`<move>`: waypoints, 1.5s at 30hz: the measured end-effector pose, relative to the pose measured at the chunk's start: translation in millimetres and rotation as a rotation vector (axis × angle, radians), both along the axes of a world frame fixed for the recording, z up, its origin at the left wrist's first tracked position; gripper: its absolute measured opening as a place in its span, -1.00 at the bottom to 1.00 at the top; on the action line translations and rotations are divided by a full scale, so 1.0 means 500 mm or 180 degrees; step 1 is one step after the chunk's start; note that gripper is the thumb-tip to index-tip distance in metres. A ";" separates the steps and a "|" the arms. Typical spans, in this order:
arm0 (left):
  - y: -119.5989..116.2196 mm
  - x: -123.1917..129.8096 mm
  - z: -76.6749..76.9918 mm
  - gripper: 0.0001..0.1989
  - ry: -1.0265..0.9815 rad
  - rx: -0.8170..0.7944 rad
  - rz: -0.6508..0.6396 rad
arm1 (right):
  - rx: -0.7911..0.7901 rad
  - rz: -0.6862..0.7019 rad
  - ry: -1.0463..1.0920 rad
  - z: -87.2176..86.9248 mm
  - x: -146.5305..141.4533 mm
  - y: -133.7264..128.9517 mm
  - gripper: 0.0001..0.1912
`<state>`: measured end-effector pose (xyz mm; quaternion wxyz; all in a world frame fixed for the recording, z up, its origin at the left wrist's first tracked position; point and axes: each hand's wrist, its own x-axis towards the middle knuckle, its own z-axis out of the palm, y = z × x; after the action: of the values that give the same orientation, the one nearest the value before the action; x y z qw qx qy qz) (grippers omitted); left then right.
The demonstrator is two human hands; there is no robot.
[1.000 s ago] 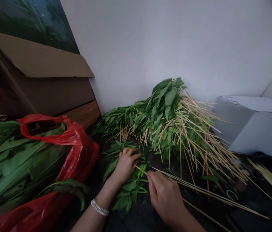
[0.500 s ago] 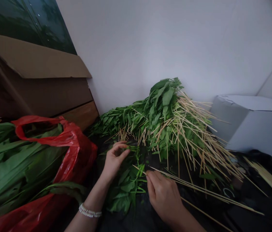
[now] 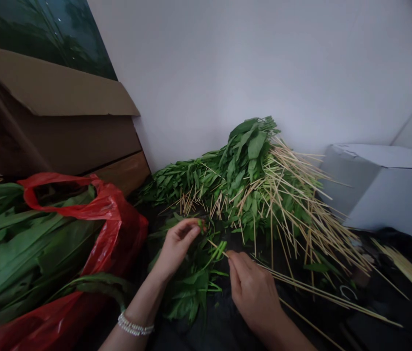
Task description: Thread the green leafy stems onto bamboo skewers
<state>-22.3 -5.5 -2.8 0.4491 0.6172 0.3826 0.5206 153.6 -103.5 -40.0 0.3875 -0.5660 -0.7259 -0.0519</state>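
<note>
My left hand (image 3: 179, 244), with a beaded bracelet (image 3: 135, 324) at the wrist, pinches a short green stem (image 3: 201, 224) between thumb and fingertips. Close by on the right, my right hand (image 3: 252, 287) is closed round a thin bamboo skewer (image 3: 212, 243). Its pointed end sticks out to the left, with bright green stem pieces (image 3: 221, 250) at it; whether they are pierced I cannot tell. Below and between both hands lie loose leafy greens (image 3: 189, 292) on a black surface. Several more skewers (image 3: 323, 288) run off to the right, beneath or behind my right hand.
A heap of greens on skewers (image 3: 253, 161) leans against the white wall. On the left stand a red plastic bag (image 3: 118, 219) full of long leaves and a cardboard box (image 3: 81, 141). A white box (image 3: 370, 190) and a skewer bundle (image 3: 410, 273) are at right.
My left hand has come slightly right and down, its fingers now closer together on a stem. The right hand has shifted a little right, and the stem pieces at the skewer tip moved up with it.
</note>
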 end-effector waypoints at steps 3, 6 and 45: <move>-0.002 0.014 -0.014 -0.69 0.0152 -0.0401 -0.0103 | 0.0022 -0.0026 -0.0011 -0.001 0.003 0.002 -0.71; -0.001 0.018 -0.023 -0.68 0.0076 -0.0617 -0.0126 | 0.0045 -0.0063 -0.0038 -0.002 0.006 0.004 -0.70; -0.009 0.018 -0.021 -0.83 0.1249 0.0455 -0.0057 | -0.0207 -0.0241 -0.0232 -0.006 0.005 0.005 -0.66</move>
<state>-13.1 -10.1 -13.5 0.3257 0.7405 0.4193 0.4121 156.3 -101.1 -43.0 0.3399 -0.6030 -0.7189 -0.0634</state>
